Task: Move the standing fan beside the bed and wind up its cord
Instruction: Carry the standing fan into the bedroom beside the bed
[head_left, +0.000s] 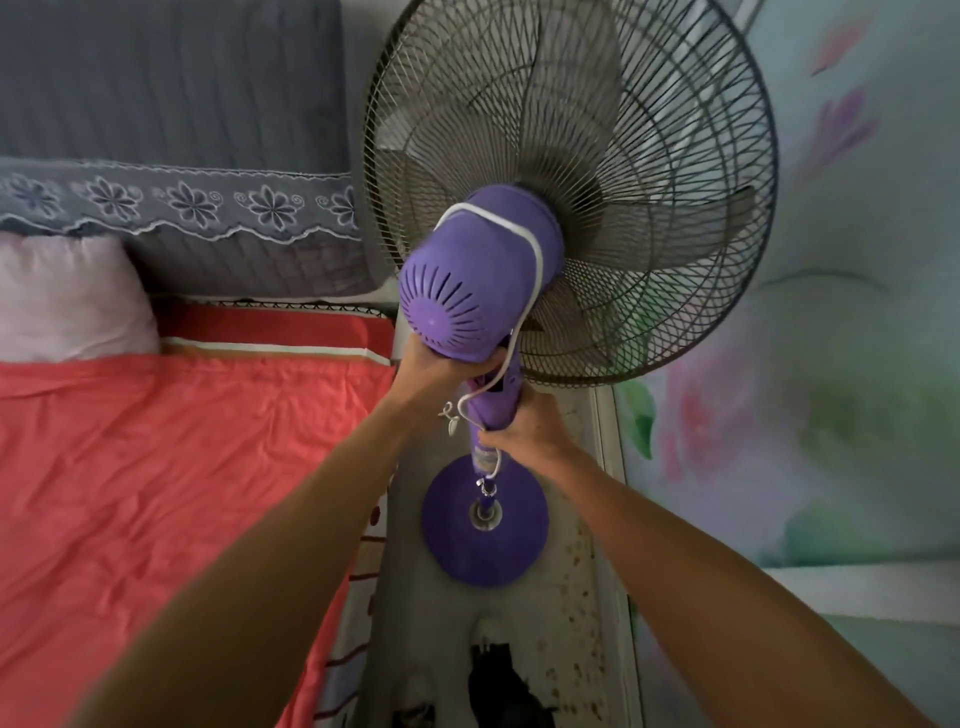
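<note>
1. Fan (480, 291), purple and on a stand, is standing in the narrow strip of floor (566, 613) between the bed (156, 467) and the painted wall (805, 364).
2. Its round base (457, 545) is sitting on the floor just beside the bed's edge, and the pole (485, 499) is rising from the base's middle.
3. Its wire cage (649, 156) is facing away from the camera, with the grey blades showing through it.
4. A white cord (530, 241) is looping over the purple motor housing, then running down the neck of the stand.
5. The left hand (441, 371) is cupping the underside of the motor housing, fingers curled against it.
6. The right hand (524, 423) is closing around the purple neck just below, and the cord is passing under its grip; whether it is pinching the cord too is not clear.
7. A small white twist tie (451, 415) is dangling between the two hands.
8. The bed is carrying a coral sheet, a pale pink pillow (67, 301) and a grey flowered cover (171, 202) along the headboard.
</note>
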